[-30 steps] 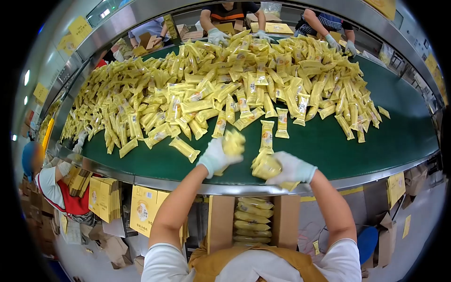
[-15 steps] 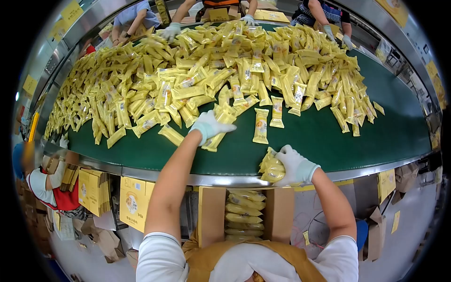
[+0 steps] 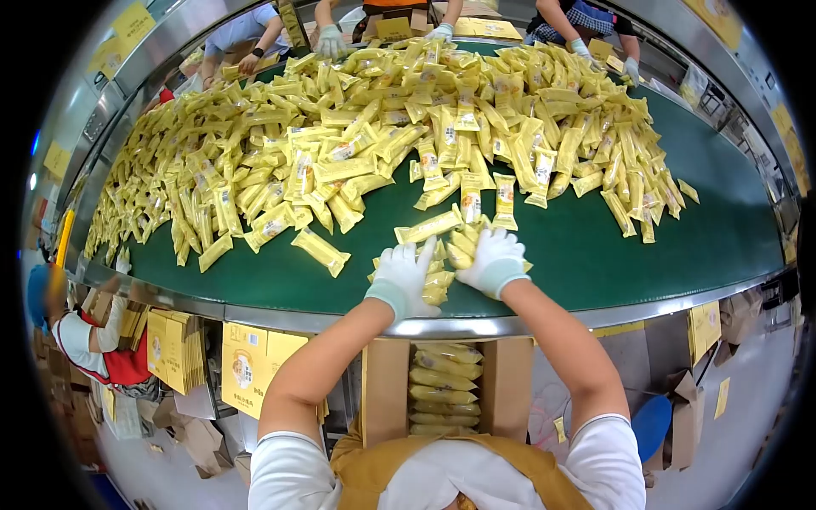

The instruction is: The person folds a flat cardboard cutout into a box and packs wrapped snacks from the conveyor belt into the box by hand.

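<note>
On the green belt, near its front edge, both my gloved hands press around yellow packets. My left hand is closed on several yellow packets. Just right of it, my right hand grips more packets. One loose packet lies above my left hand, and another stands out above my right. A large pile of yellow packets spreads behind. Below the edge, an open cardboard box holds a row of packets.
Gloved hands of people work across the belt. Another person in a red apron is at the left. Flat yellow cartons stand left of the box. A metal rim runs along the belt's front.
My left hand has come down from the pile towards the belt's edge. My right hand has moved left and up, bringing its packets beside the left hand's.
</note>
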Tool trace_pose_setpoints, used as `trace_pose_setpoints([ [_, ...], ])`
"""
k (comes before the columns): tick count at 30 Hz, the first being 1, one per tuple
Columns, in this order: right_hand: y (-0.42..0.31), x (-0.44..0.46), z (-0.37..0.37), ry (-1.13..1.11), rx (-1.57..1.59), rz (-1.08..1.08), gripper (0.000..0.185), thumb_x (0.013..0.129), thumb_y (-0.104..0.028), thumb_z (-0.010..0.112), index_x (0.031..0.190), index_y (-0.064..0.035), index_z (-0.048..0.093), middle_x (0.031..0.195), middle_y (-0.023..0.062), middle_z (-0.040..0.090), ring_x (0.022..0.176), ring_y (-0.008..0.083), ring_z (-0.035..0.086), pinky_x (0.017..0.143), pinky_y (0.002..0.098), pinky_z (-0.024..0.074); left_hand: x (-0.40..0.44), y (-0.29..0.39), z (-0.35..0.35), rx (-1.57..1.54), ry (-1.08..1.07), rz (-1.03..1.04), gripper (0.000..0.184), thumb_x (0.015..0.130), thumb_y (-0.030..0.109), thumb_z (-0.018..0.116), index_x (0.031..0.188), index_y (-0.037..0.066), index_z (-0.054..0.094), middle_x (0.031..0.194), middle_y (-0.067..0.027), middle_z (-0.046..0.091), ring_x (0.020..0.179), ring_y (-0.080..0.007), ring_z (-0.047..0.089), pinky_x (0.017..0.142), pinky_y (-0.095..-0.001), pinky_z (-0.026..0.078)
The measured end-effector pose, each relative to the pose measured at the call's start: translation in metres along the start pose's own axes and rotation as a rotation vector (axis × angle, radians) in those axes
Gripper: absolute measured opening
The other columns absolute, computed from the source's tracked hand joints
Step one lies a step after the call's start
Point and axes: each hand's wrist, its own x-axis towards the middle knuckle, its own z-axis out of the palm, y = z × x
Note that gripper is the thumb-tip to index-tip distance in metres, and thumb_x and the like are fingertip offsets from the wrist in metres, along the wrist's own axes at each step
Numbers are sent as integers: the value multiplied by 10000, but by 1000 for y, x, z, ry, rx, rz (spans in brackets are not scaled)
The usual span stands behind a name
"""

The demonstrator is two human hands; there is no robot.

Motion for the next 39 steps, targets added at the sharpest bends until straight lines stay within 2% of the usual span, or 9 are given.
trace_pose_setpoints([
  [18,51,-23,-3,68,253,-372,1207,643,-471,840,1548,-3,194,1247,252,529,1116,404,559,963,456,463,-39,-37,4,-116,72,-88,1223,683,595,786,1547,-43,203,1324,-207,501,1239,-314,500,1050,-416,394],
  [21,65,-52,-40,144,532,-409,1218,630,-371,868,1528,60,168,1287,274,534,1155,435,545,1030,437,445,-50,-70,30,-629,489,-53,1190,677,495,841,1536,-44,218,1280,-180,536,1173,-262,552,998,-363,459],
  [22,70,-70,-56,257,534,-516,1198,630,-373,865,1512,78,190,1272,262,544,1141,430,552,1022,442,449,-66,-63,9,-1208,500,-9,1111,696,442,850,1518,-26,268,1259,-146,562,1106,-220,587,928,-331,507],
  [25,66,-131,-112,258,480,-742,1082,662,-374,838,1479,61,277,1182,225,562,1094,398,568,942,455,458,-101,-86,3,-1694,298,166,972,746,451,815,1485,20,354,1308,-131,555,1109,-228,596,923,-359,522],
  [29,29,-193,-137,116,138,-960,893,694,-409,808,1423,-60,428,992,108,556,947,294,584,767,434,437,-132,-18,-69,-2198,378,163,1296,623,625,869,1581,79,188,1271,-116,527,1119,-297,571,994,-435,490],
  [31,12,-207,-115,25,-177,-1051,826,734,-491,761,1379,-62,473,1034,114,563,966,269,578,740,421,417,-137,5,-93,-2180,315,364,439,1057,425,444,1291,73,563,1062,-93,660,967,-219,644,885,-363,541],
  [34,-15,-208,-82,-189,-345,-1034,845,699,-311,781,1434,-48,457,1091,110,577,1011,268,595,805,403,444,-145,37,-113,-1949,136,177,381,940,417,587,1072,62,547,929,-33,628,827,-167,615,801,-288,501],
  [38,-24,-188,-19,-308,-147,-1133,796,726,-353,739,1440,-117,475,1369,151,520,1279,340,487,1033,481,394,-140,40,-68,-1340,-46,642,1455,520,398,941,1574,-35,36,1424,-182,411,1228,-312,484,1102,-397,361],
  [39,-21,-186,-11,-315,-43,-1157,788,731,-364,730,1442,-139,476,1429,149,486,1339,352,435,1091,494,355,-134,41,-62,-1042,150,740,1389,543,407,937,1553,-68,112,1365,-216,461,1190,-343,514,1065,-411,396],
])
